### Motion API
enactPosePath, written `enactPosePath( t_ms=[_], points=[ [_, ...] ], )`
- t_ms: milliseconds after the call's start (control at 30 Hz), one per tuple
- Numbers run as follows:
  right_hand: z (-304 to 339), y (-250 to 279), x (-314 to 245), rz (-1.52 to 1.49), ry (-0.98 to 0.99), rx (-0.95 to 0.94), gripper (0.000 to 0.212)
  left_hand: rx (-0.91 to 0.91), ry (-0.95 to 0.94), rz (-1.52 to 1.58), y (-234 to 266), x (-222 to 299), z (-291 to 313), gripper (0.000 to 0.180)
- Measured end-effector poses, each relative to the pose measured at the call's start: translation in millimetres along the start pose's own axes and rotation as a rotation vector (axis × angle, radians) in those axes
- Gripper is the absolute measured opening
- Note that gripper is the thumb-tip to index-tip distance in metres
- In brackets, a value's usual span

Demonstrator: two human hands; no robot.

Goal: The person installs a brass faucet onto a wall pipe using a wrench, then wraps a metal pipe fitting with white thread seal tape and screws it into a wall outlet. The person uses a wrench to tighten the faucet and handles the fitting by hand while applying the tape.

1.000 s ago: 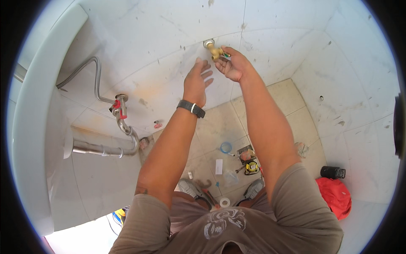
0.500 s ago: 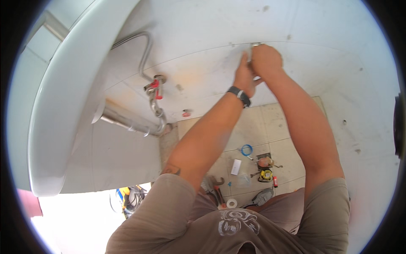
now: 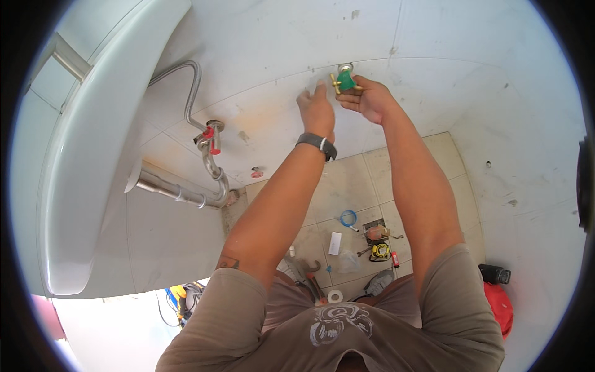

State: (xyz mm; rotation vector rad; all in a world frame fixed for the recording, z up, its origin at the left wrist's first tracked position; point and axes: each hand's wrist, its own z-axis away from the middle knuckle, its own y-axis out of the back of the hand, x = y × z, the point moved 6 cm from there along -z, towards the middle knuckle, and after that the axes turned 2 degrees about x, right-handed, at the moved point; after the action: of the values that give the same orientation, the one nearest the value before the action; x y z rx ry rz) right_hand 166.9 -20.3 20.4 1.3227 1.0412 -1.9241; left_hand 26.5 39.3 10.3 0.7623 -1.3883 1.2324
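Note:
A green valve with brass ends [image 3: 346,81] sits at a round metal fitting [image 3: 345,67] on the white wall ahead of me. From its right side, my right hand [image 3: 370,99] grips it, fingers bent about a brass end. My left hand [image 3: 317,111] is just left of the valve, apart from it, fingers loosely bent and spread, with nothing seen in it. A dark band [image 3: 318,144] circles my left wrist.
A white basin [image 3: 74,186] curves along my left, with a chrome drain pipe [image 3: 173,186] and a red-handled valve [image 3: 214,137] by it. On the tiled floor lie a blue coil [image 3: 348,218], a white box [image 3: 335,243], a yellow tape measure [image 3: 379,251] and a tape roll [image 3: 334,296].
My hands have come apart, uncovering the green valve. The left hand has moved off to the left, while the right stays on the valve. The view has shifted slightly.

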Motion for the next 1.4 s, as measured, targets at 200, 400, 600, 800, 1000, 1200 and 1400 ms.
enactPosePath(
  t_ms=[200,400,600,800,1000,1200,1400],
  points=[
    [41.8,-51.7,-65.4,1.745,0.462,0.284,0.031,-0.309,0.351,0.355,-15.2,-26.5,16.6,0.058],
    [23.3,-91.8,-66.2,1.973,0.149,0.162,0.024,-0.327,0.276,0.533,-27.6,-34.0,-1.8,0.058],
    [-1.0,-104.6,-53.6,2.244,-0.031,0.195,0.025,-0.762,0.036,0.56,-44.2,-27.6,-15.5,0.052],
    [-4.4,-99.3,-54.9,2.094,0.126,0.245,0.025,-0.915,0.315,0.977,-55.6,-19.9,-3.2,0.051],
    [-2.0,-52.7,-83.3,1.579,0.235,0.216,0.028,-0.495,0.325,0.644,-46.2,-14.3,0.8,0.055],
    [-20.7,13.7,-43.9,0.459,-0.039,-0.017,0.036,-0.428,0.054,0.144,-38.9,13.2,13.3,0.056],
    [-37.4,10.4,12.2,-0.389,0.007,-0.227,0.038,-0.431,-0.461,-0.691,-47.6,41.3,24.4,0.058]
  ],
)
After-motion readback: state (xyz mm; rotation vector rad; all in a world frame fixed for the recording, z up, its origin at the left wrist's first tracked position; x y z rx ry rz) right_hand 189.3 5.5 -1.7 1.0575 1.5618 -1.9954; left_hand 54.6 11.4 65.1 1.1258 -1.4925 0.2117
